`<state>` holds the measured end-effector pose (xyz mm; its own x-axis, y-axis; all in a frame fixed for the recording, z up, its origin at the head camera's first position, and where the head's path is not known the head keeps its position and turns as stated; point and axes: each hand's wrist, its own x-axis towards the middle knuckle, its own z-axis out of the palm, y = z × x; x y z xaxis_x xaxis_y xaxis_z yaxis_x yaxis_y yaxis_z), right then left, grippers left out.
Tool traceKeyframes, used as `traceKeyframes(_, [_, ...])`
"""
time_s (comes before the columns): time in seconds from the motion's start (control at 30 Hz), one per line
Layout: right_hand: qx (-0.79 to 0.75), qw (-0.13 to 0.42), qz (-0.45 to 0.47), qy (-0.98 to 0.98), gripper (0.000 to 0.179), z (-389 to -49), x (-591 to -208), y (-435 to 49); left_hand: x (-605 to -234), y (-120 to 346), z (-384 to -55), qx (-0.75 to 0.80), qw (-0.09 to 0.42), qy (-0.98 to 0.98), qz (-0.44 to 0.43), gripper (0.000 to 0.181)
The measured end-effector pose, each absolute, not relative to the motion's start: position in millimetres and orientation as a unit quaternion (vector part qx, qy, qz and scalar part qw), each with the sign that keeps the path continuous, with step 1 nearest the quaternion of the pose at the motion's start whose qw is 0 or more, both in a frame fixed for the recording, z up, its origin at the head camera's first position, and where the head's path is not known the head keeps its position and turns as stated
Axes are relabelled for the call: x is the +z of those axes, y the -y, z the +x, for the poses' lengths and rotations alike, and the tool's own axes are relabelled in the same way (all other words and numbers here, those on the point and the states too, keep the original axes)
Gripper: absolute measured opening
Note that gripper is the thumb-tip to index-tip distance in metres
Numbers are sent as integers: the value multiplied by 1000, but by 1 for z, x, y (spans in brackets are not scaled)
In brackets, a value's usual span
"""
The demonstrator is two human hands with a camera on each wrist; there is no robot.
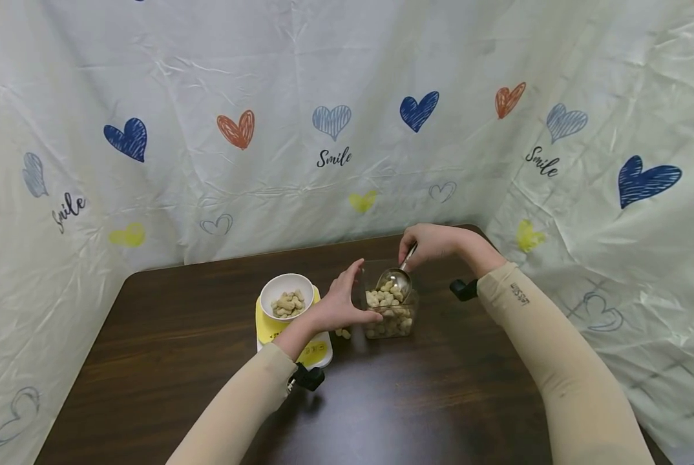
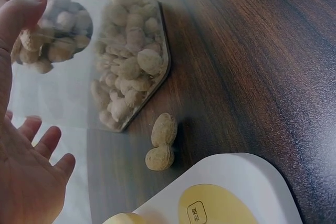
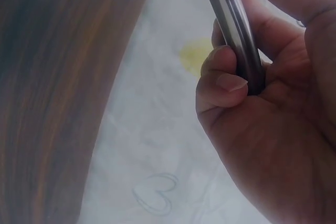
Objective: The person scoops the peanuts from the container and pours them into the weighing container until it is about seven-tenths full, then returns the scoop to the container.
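My right hand (image 1: 430, 244) grips the dark handle of a metal scoop (image 3: 239, 40), fingers curled round it in the right wrist view. The scoop's round bowl is down inside a clear plastic container (image 1: 415, 311), among unshelled peanuts (image 1: 384, 298). Through the container's wall, the left wrist view shows peanuts gathered in the scoop. My left hand (image 1: 342, 303) is at the container's left side, thumb by the near rim and fingers spread and fairly straight. Beside that hand, two peanut lobes joined as one loose peanut (image 2: 161, 141) lie on the table.
Left of the container stands a yellow and white kitchen scale (image 1: 322, 352) carrying a white bowl (image 1: 265, 292) with several peanuts in it. My left forearm crosses over the scale. The dark wooden table (image 1: 167, 361) meets a heart-patterned curtain (image 1: 289, 187) at its back.
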<state>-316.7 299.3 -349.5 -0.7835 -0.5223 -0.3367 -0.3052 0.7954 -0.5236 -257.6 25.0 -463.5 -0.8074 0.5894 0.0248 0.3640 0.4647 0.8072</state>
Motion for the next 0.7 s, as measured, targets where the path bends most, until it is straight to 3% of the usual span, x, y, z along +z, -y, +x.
traceKeyframes(0.7, [-238, 260, -224, -908, 17, -332, -340, -303, -464, -25, -259, 434, 136, -847, 276, 120])
